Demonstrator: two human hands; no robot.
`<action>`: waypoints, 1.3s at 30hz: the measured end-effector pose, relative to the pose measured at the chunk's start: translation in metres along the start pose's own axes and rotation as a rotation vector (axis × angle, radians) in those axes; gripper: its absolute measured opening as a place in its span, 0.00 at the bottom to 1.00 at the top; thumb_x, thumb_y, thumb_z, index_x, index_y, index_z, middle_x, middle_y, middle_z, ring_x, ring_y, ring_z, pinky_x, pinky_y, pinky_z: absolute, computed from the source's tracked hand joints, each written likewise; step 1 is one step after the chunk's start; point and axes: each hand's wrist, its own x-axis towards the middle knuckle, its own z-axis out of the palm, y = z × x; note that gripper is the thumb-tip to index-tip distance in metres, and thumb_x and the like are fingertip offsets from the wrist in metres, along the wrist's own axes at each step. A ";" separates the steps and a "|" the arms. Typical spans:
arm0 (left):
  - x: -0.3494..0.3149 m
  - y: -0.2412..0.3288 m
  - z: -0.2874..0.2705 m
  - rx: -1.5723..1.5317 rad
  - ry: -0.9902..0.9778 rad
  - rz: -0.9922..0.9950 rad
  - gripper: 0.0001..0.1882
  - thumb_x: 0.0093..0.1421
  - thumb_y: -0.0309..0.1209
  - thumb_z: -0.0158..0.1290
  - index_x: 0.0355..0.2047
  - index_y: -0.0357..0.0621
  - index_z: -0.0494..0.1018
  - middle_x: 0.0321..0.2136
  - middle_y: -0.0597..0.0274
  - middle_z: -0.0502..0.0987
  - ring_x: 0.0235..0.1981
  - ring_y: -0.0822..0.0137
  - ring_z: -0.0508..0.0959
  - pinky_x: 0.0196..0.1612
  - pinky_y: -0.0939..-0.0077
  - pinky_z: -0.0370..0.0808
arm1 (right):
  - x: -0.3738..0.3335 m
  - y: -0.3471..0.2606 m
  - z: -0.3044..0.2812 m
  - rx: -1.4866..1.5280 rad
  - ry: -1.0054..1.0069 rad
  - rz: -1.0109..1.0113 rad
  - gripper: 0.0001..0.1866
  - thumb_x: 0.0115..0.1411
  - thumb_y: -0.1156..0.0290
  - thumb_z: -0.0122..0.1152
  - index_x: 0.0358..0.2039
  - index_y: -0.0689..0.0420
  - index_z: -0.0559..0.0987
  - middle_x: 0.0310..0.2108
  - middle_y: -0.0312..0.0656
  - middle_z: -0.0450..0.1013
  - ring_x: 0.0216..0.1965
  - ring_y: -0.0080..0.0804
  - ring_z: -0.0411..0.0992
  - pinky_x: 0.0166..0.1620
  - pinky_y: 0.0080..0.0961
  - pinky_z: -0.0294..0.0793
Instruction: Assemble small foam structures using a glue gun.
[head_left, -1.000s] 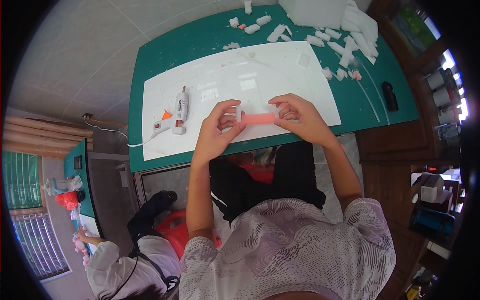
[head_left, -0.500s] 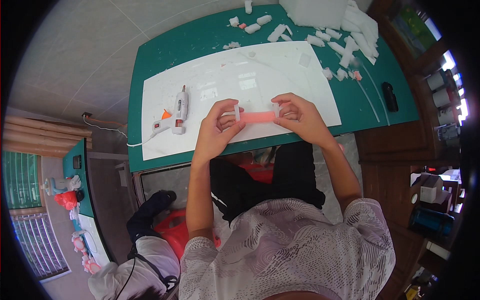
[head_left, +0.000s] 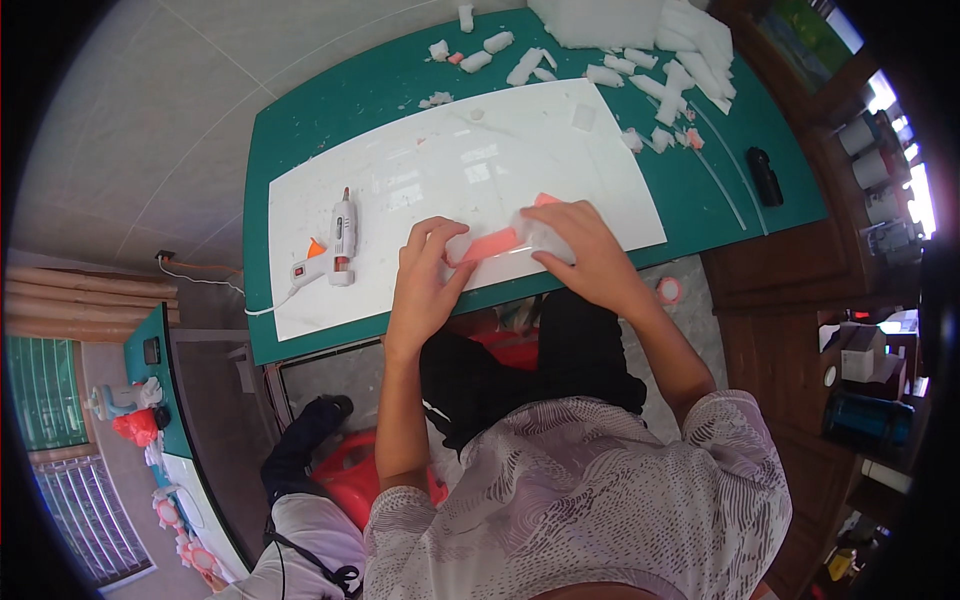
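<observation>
Between my hands, low over the front of a white board point(head_left: 400, 180), is a pink strip point(head_left: 492, 243) with whitish translucent pieces at its ends. My left hand point(head_left: 428, 275) grips its left end, thumb and fingers closed. At the other end my right hand point(head_left: 590, 255) is closed around a translucent whitish piece point(head_left: 540, 237), which is blurred. A second bit of pink point(head_left: 546, 200) shows just beyond the right fingers; whether it joins the strip I cannot tell. Left of my hands, a white glue gun point(head_left: 342, 240) with an orange trigger lies on the board.
White foam scraps point(head_left: 525, 66) and a large foam block point(head_left: 600, 20) lie along the green table's point(head_left: 262, 200) far side. Thin clear sticks point(head_left: 720, 185) and a black object point(head_left: 763, 178) are at the right. Another person point(head_left: 310, 530) sits at my left.
The strip, held level between two upright white pieces before, is now tilted up to the right. My right hand has turned over it, and pink shows beyond its fingers. The view has shifted slightly.
</observation>
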 end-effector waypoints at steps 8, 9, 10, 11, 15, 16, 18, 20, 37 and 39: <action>-0.005 0.000 -0.003 -0.088 0.018 -0.140 0.21 0.51 0.23 0.62 0.46 0.40 0.70 0.44 0.56 0.71 0.28 0.65 0.71 0.38 0.72 0.70 | -0.001 0.030 -0.009 -0.166 0.057 0.079 0.20 0.53 0.75 0.62 0.48 0.60 0.76 0.47 0.47 0.71 0.52 0.46 0.66 0.56 0.36 0.65; -0.005 0.000 -0.004 -0.082 0.021 -0.148 0.21 0.51 0.23 0.62 0.46 0.40 0.70 0.44 0.56 0.71 0.28 0.65 0.71 0.38 0.72 0.70 | -0.002 0.031 -0.009 -0.126 0.056 0.097 0.18 0.53 0.75 0.61 0.47 0.60 0.76 0.47 0.47 0.71 0.52 0.46 0.66 0.56 0.36 0.65; -0.005 0.000 -0.003 -0.102 0.031 -0.137 0.21 0.51 0.23 0.61 0.45 0.40 0.70 0.43 0.55 0.71 0.28 0.65 0.71 0.38 0.72 0.70 | -0.002 0.032 -0.008 -0.087 0.053 0.113 0.17 0.54 0.75 0.61 0.45 0.60 0.76 0.46 0.47 0.71 0.52 0.46 0.66 0.56 0.36 0.65; -0.005 0.000 -0.004 -0.122 0.042 -0.126 0.20 0.51 0.23 0.61 0.45 0.39 0.70 0.43 0.55 0.71 0.28 0.65 0.71 0.37 0.72 0.71 | -0.002 0.032 -0.008 -0.081 0.047 0.106 0.17 0.54 0.75 0.61 0.45 0.60 0.76 0.46 0.47 0.71 0.52 0.46 0.66 0.56 0.36 0.65; -0.010 -0.005 -0.008 -0.123 0.033 -0.138 0.20 0.52 0.22 0.60 0.45 0.39 0.69 0.43 0.55 0.71 0.29 0.64 0.71 0.37 0.72 0.71 | -0.001 0.025 -0.006 -0.119 0.090 0.092 0.16 0.54 0.76 0.61 0.45 0.60 0.77 0.47 0.47 0.71 0.52 0.46 0.66 0.56 0.35 0.65; -0.011 -0.005 -0.009 -0.110 0.026 -0.125 0.20 0.52 0.22 0.60 0.45 0.39 0.69 0.44 0.55 0.71 0.29 0.64 0.71 0.37 0.72 0.71 | -0.001 0.024 -0.006 -0.150 0.116 0.069 0.16 0.54 0.76 0.61 0.45 0.60 0.76 0.47 0.47 0.71 0.52 0.46 0.66 0.56 0.35 0.65; -0.013 -0.006 -0.009 -0.097 0.020 -0.114 0.20 0.52 0.21 0.60 0.45 0.39 0.69 0.44 0.55 0.71 0.29 0.63 0.70 0.37 0.72 0.71 | 0.001 0.021 -0.006 -0.164 0.118 0.031 0.16 0.54 0.75 0.61 0.45 0.60 0.76 0.47 0.47 0.71 0.52 0.46 0.66 0.56 0.35 0.65; -0.014 -0.007 -0.010 -0.111 0.011 -0.098 0.22 0.51 0.21 0.59 0.47 0.39 0.69 0.45 0.55 0.71 0.31 0.63 0.71 0.39 0.72 0.72 | 0.003 0.018 -0.006 -0.181 0.124 -0.007 0.16 0.54 0.75 0.61 0.45 0.60 0.76 0.47 0.48 0.71 0.52 0.46 0.66 0.56 0.36 0.65; -0.048 -0.016 -0.070 -0.008 0.178 -0.091 0.28 0.50 0.17 0.55 0.54 0.43 0.69 0.50 0.54 0.70 0.39 0.61 0.74 0.45 0.71 0.71 | 0.006 0.028 -0.012 -0.174 0.074 0.053 0.19 0.55 0.75 0.60 0.48 0.62 0.75 0.47 0.49 0.73 0.49 0.49 0.70 0.54 0.36 0.68; -0.052 -0.034 -0.091 0.069 0.266 -0.068 0.27 0.51 0.15 0.52 0.53 0.43 0.69 0.51 0.52 0.70 0.41 0.58 0.75 0.45 0.69 0.71 | 0.004 0.025 -0.019 -0.103 0.097 0.107 0.18 0.56 0.76 0.59 0.48 0.62 0.75 0.47 0.48 0.74 0.48 0.45 0.71 0.53 0.33 0.69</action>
